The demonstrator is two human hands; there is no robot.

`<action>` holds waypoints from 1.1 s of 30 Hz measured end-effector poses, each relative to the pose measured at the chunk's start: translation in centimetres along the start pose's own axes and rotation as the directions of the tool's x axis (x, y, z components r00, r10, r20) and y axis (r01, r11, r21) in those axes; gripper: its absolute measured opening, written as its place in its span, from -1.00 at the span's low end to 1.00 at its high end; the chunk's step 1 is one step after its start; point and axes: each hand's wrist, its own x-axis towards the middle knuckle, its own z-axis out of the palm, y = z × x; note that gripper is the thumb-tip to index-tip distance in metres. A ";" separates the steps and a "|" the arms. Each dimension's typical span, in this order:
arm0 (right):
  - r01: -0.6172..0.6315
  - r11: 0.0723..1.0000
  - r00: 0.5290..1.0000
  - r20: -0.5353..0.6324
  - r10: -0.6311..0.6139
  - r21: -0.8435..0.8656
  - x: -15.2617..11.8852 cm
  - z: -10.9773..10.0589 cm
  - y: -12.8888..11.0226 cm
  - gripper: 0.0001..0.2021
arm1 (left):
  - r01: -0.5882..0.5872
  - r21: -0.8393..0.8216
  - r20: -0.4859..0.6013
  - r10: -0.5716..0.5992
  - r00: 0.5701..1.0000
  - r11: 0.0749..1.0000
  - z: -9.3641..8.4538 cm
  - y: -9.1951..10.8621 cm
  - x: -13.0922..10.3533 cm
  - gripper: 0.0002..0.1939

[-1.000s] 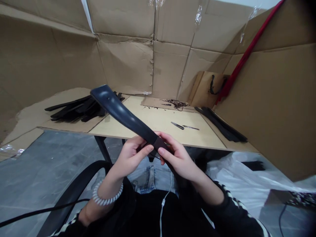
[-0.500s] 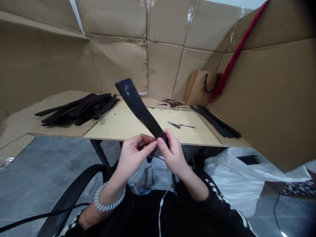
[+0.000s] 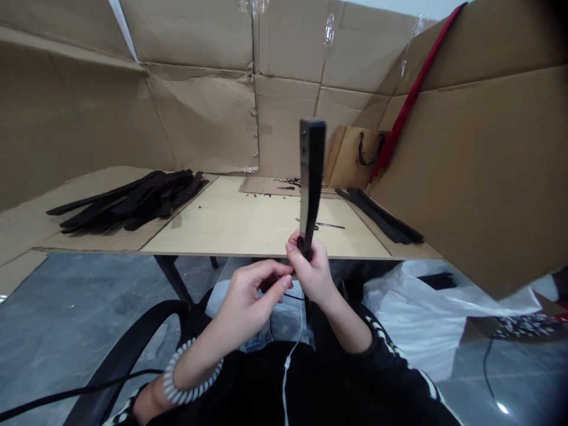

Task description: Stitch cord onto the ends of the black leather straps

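My right hand (image 3: 314, 271) is closed around the lower end of a long, flat black strip (image 3: 312, 177), which stands nearly upright with its narrow edge towards me. Small dark marks like holes show near the top of that edge. A dark loop sits at the strip's base by my right thumb. Just below and to the left, my left hand (image 3: 255, 296) is pinched, thumb against fingers. A thin black cord (image 3: 293, 297) runs out from its fingertips towards my right hand; the exact pinch point is partly hidden.
A pile of black strips (image 3: 133, 201) lies on the table's left, and several more strips (image 3: 381, 216) lie on the right. Behind the held strip are thread snips and a thin tool (image 3: 331, 225). Dark cords (image 3: 288, 182) and a paper bag (image 3: 346, 157) stand by the cardboard walls.
The strip has swung from leaning left to nearly upright and turned from its broad face to its edge. My left hand has moved slightly down, away from the strip's base.
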 end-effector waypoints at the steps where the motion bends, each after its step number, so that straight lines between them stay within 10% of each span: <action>1: -0.007 0.999 1.000 0.027 0.006 0.045 0.0 -0.1 -0.1 -0.83 | -0.015 0.003 0.020 0.015 1.000 1.000 0.0 -0.2 -0.2 -0.89; 5: -0.102 0.978 0.989 0.122 0.081 0.181 0.2 -0.6 -0.6 -0.84 | 0.013 -0.212 0.129 0.014 0.992 0.977 -1.0 -2.2 0.5 -0.87; 9: -0.235 0.933 0.957 0.232 0.173 0.274 0.4 -1.0 -0.8 -0.85 | -0.005 -0.404 -0.147 -0.059 0.987 0.915 -2.5 -4.2 3.3 -0.80; 15: -0.321 0.898 0.903 0.384 0.194 0.302 0.4 -0.8 -0.5 -0.90 | -0.121 -0.192 0.318 0.178 0.931 0.974 -2.9 -2.1 7.0 -0.73; 19: -0.299 0.914 0.898 0.404 0.173 0.273 0.5 -0.9 -0.3 -0.85 | -0.188 -0.164 0.331 0.233 0.914 0.968 -2.4 -1.0 7.0 -0.78; 24: -0.008 1.000 0.988 0.155 0.008 -0.001 0.2 -1.1 -0.3 -0.82 | -0.197 -0.080 0.107 0.205 0.973 0.977 -2.4 -0.9 5.8 -0.82; 27: 0.240 0.905 0.957 -0.070 -0.281 -0.350 0.0 -1.1 0.1 -0.79 | -0.274 0.074 0.063 0.270 0.961 0.959 -2.4 -0.5 5.5 -0.84; 33: 0.378 0.716 0.897 0.043 -0.439 -0.587 -0.1 -1.2 0.4 -0.75 | -0.386 0.580 -0.025 0.489 0.872 0.718 -1.6 -0.2 5.1 -0.88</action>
